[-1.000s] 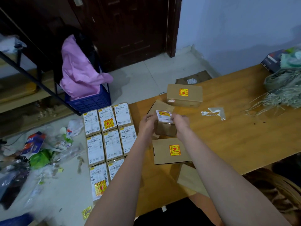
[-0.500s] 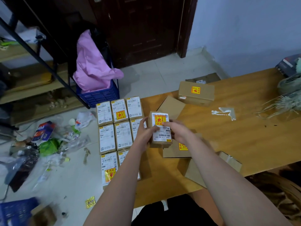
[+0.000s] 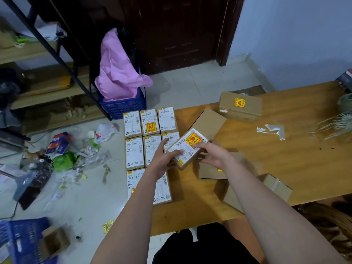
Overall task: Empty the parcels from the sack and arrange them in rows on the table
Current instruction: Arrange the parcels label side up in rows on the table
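The counter (image 3: 285, 164) carries a grid of labelled parcels (image 3: 134, 153) just left of the grip, with unsorted cartons (image 3: 240, 106) beyond and to its right. The held parcel (image 3: 187, 147) sits tilted above the grid's right edge. The left hand (image 3: 163, 159) and right hand (image 3: 213, 157) clamp its opposite ends, fingers curled over the label face. Judged rigid, light corrugated card; the yellow sticker suggests fragile contents. Hold by the end walls, not the glossy label.

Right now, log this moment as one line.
both hands: left hand, right hand | hold labelled parcel | over table | beside parcel rows
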The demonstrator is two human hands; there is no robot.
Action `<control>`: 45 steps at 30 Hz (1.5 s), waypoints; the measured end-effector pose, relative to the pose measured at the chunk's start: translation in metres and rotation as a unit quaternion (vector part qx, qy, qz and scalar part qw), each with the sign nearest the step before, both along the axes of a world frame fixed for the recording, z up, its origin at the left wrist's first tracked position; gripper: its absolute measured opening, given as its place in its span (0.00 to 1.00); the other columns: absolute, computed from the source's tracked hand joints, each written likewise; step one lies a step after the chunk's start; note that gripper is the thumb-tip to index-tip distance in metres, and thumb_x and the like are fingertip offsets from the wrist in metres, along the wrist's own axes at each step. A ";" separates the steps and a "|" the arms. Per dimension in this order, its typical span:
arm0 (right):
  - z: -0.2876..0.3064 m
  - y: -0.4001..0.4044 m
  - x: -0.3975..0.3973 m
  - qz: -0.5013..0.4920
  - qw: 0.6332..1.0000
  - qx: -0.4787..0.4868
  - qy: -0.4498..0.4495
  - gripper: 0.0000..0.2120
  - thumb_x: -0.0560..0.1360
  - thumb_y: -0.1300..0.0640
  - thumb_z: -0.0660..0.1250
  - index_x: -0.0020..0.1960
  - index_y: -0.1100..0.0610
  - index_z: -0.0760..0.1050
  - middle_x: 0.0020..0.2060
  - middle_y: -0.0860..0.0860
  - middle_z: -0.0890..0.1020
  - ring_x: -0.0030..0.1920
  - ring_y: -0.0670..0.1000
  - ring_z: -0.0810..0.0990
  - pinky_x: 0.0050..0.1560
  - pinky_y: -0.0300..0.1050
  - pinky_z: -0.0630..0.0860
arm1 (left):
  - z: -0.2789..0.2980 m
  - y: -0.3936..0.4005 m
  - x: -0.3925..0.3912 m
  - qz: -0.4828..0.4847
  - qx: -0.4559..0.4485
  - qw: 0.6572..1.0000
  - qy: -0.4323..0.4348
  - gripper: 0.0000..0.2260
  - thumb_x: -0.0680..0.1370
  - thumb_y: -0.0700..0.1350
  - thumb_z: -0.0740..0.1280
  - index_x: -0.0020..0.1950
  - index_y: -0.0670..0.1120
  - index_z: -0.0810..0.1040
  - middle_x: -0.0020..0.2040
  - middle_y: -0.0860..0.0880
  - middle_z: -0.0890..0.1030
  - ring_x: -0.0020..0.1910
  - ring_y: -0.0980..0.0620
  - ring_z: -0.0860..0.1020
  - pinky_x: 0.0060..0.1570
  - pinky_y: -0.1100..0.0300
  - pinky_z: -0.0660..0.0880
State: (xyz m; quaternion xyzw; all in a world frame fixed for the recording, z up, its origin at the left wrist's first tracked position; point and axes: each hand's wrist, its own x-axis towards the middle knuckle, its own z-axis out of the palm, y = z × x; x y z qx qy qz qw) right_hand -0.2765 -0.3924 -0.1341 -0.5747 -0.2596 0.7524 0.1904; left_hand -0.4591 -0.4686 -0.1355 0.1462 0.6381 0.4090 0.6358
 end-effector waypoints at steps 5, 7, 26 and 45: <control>0.000 -0.007 0.001 0.168 0.976 0.033 -0.133 0.27 0.67 0.54 0.80 0.60 0.56 0.71 0.54 0.50 0.82 0.56 0.50 0.79 0.67 0.52 0.70 | -0.002 -0.004 -0.009 0.062 0.020 0.996 0.068 0.35 0.69 0.39 0.78 0.69 0.58 0.66 0.51 0.50 0.83 0.47 0.48 0.85 0.49 0.50 0.82; 0.002 -0.006 -0.002 0.211 0.958 0.087 -0.175 0.45 0.60 0.50 0.82 0.71 0.53 0.63 0.59 0.47 0.80 0.59 0.50 0.79 0.67 0.52 0.72 | -0.003 -0.005 -0.014 0.027 0.008 0.995 0.098 0.34 0.68 0.42 0.79 0.69 0.57 0.68 0.51 0.48 0.84 0.47 0.47 0.85 0.45 0.51 0.82; 0.003 -0.034 -0.009 0.404 0.885 -0.004 -0.233 0.36 0.71 0.56 0.77 0.73 0.58 0.64 0.62 0.54 0.80 0.59 0.55 0.80 0.57 0.54 0.79 | -0.026 -0.040 -0.028 -0.030 0.053 0.914 0.400 0.06 0.76 0.46 0.70 0.53 0.48 0.82 0.49 0.49 0.82 0.47 0.49 0.80 0.38 0.60 0.75; -0.026 -0.065 -0.044 0.448 0.826 -0.001 -0.342 0.29 0.76 0.51 0.71 0.71 0.63 0.67 0.68 0.61 0.74 0.61 0.64 0.79 0.57 0.58 0.79 | -0.058 -0.100 -0.066 0.030 -0.204 0.896 0.394 0.40 0.73 0.53 0.74 0.77 0.42 0.55 0.71 0.35 0.64 0.69 0.34 0.65 0.65 0.42 0.67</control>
